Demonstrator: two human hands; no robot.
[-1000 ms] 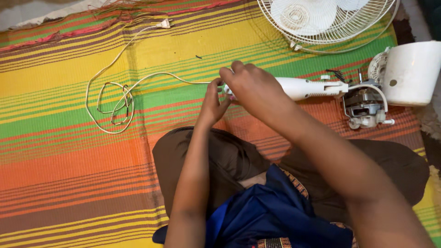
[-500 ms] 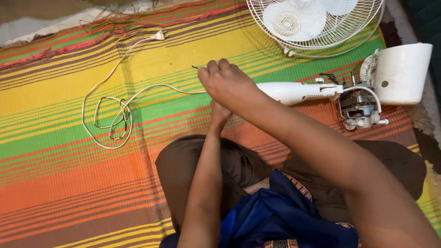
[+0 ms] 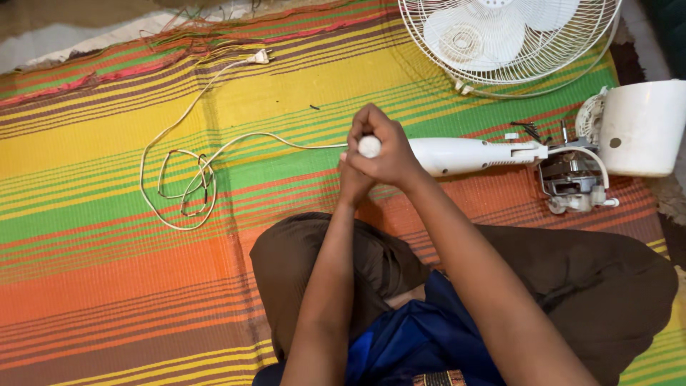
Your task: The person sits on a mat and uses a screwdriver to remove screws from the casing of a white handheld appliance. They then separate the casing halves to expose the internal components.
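My right hand point(image 3: 389, 146) is curled around a small round white cap point(image 3: 369, 146) at the near end of a white fan tube point(image 3: 464, 154). My left hand point(image 3: 351, 182) sits just under it and grips the same tube end from below. The tube lies across the striped mat point(image 3: 107, 286) and runs right to a bare fan motor point(image 3: 572, 182). A white cord point(image 3: 182, 182) leaves the tube end to the left, loops on the mat, and ends in a plug point(image 3: 261, 56).
A white fan grille with blades point(image 3: 500, 39) lies at the top right. A white motor housing point(image 3: 639, 129) stands beside the motor at the right edge. My crossed legs in brown trousers point(image 3: 572, 279) fill the lower middle.
Both hands have shifted on the tube end, and the round white cap now shows between my right fingers. The view has moved a little; the fan parts lie as before.
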